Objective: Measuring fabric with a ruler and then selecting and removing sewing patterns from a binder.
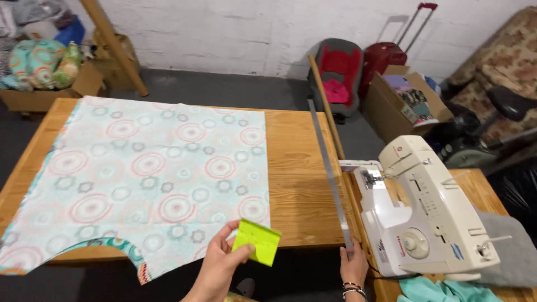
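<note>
My left hand (219, 267) holds a small yellow-green rectangular piece (257, 241) by its lower edge, just off the near edge of the wooden table (299, 184). A pale patterned fabric (145, 173) with pink and grey circles lies flat across the table to the left. My right hand (353, 268), with bracelets at the wrist, pinches the near end of a long metal ruler (330, 173) that lies along the table's right edge. A white sewing machine (428, 212) stands right of the ruler.
A long wooden stick (327, 109) runs beside the ruler. Cardboard boxes (400, 103) with goods, a red suitcase (386, 56) and a child seat (338, 72) stand by the white wall. Another box of cloth (39, 67) sits at far left. Teal and grey cloth (447, 291) lies near the machine.
</note>
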